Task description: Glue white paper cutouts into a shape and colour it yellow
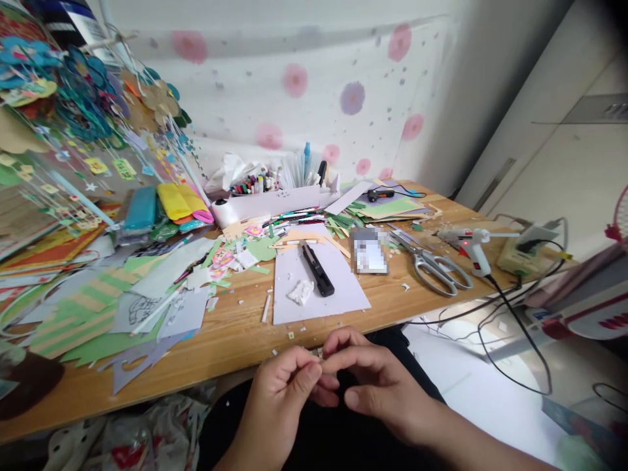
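Note:
My left hand (282, 402) is above my lap at the table's front edge, with thumb and forefinger pinched together. Whatever they pinch is too small or hidden to name. Close against it, my right hand (392, 389) has its forefinger by the left fingertips, while its thumb stays apart from the fingers. On the table beyond, a black utility knife (318, 271) rests on a white sheet of paper (338, 304). A crumpled piece of white paper or tissue (301, 292) lies beside the knife.
Silver scissors (436, 267) and a white glue gun (473, 247) with a cable lie to the right. A blurred flat device (370, 252) is nearer the middle. Green paper scraps (83, 314) cover the left. Paper hangings (88, 85) dangle above them; markers (260, 183) stand behind.

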Tool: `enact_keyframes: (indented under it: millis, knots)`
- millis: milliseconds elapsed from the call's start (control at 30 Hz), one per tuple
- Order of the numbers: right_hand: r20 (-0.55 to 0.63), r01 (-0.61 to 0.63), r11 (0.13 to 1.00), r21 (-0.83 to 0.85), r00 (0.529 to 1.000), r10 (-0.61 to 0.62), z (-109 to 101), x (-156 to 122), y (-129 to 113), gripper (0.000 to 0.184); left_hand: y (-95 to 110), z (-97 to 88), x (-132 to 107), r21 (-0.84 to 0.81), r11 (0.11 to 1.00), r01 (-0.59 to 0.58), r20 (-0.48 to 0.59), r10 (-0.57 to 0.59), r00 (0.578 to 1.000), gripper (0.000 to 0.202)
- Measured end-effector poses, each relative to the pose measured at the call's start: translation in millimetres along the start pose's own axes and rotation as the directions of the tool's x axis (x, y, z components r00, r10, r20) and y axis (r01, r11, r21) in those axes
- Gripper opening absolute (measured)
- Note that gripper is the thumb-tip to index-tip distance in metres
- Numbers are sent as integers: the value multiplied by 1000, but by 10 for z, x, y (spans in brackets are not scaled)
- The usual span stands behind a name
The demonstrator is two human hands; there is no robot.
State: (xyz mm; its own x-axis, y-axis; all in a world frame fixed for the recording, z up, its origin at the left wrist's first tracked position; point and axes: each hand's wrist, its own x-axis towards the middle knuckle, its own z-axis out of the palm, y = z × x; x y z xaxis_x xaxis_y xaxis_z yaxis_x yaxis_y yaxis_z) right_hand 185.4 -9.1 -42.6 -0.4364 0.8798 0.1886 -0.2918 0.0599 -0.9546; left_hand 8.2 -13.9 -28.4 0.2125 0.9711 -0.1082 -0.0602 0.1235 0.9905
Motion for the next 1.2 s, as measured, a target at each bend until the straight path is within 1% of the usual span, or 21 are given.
enact_keyframes:
  millis: [67, 100, 167, 267, 333, 400, 467, 533, 567, 600, 667, 700, 767, 833, 900, 967, 1000, 1067, 1133, 1167, 1200]
  knots:
    - [-12, -41, 986, 162, 999, 44, 12, 4, 9, 24, 2, 21, 4, -134, 991, 19, 34, -14, 999, 19]
    - [-20, -57, 972, 228, 998, 63, 24, 6, 10, 22, 2, 31, 5, -163, 987, 14, 38, -8, 999, 18]
    - [-39, -74, 949, 306, 995, 91, 49, 7, 10, 18, -3, 44, 4, -153, 988, -5, 23, 8, 1000, 14]
    - [-57, -70, 943, 327, 994, 94, 63, 9, 19, 15, -20, 36, -8, -121, 992, -25, -12, 24, 1000, 7]
    - [-60, -54, 957, 287, 995, 74, 50, 12, 30, 14, -27, 19, -19, -35, 997, -74, -26, 74, 997, 9]
    - [-60, -40, 973, 225, 997, 55, 30, 14, 39, 14, -21, 2, -26, 146, 973, -180, -34, 187, 982, 7]
    - [-60, -41, 984, 175, 997, 52, 17, 15, 46, 15, -2, -12, -26, 343, 888, -308, -33, 339, 940, 11]
    - [-66, -50, 987, 152, 996, 61, 22, 16, 50, 15, 26, -23, -18, 455, 801, -389, -19, 445, 895, 16]
    - [-70, -55, 986, 160, 995, 67, 32, 17, 51, 16, 40, -29, -11, 472, 788, -396, -16, 457, 889, 16]
    - [-73, -63, 980, 186, 994, 78, 46, 17, 52, 17, 53, -34, -5, 465, 799, -381, -17, 438, 899, 15]
    - [-76, -76, 953, 293, 992, 102, 76, 18, 50, 21, 66, -39, 8, 383, 873, -302, -23, 335, 942, 10]
    - [-74, -77, 928, 364, 991, 111, 86, 21, 46, 23, 64, -37, 13, 314, 917, -246, -31, 269, 963, 10]
    - [-76, -67, 867, 493, 990, 119, 89, 32, 30, 24, 38, -27, 19, 144, 980, -138, -56, 147, 988, 11]
    - [-102, -45, 826, 561, 987, 123, 68, 50, 10, 23, -7, -10, 22, -35, 999, -41, -90, 38, 995, 10]
    - [-164, -26, 826, 562, 976, 142, 39, 71, 0, 21, -55, 4, 23, -217, 975, 56, -86, -76, 993, 7]
    - [-260, -3, 855, 518, 952, 162, 18, 84, 12, 21, -95, 8, 25, -390, 911, 132, -9, -147, 989, 19]
    - [-317, 11, 875, 483, 934, 163, 11, 85, 24, 22, -112, 6, 26, -467, 871, 151, 52, -143, 988, 28]
    - [-416, 37, 928, 371, 900, 130, -2, 75, 48, 20, -141, 1, 30, -578, 798, 169, 177, -80, 981, 46]
    - [-468, 54, 983, 176, 883, 35, -17, 51, 52, 15, -171, 5, 36, -636, 752, 171, 247, -11, 969, 49]
    - [-470, 67, 997, 45, 882, -38, -22, 39, 43, 13, -189, 14, 40, -652, 737, 177, 264, 2, 964, 46]
    - [-453, 92, 990, -105, 882, -130, -21, 29, 29, 10, -207, 32, 46, -663, 725, 187, 274, 2, 962, 45]
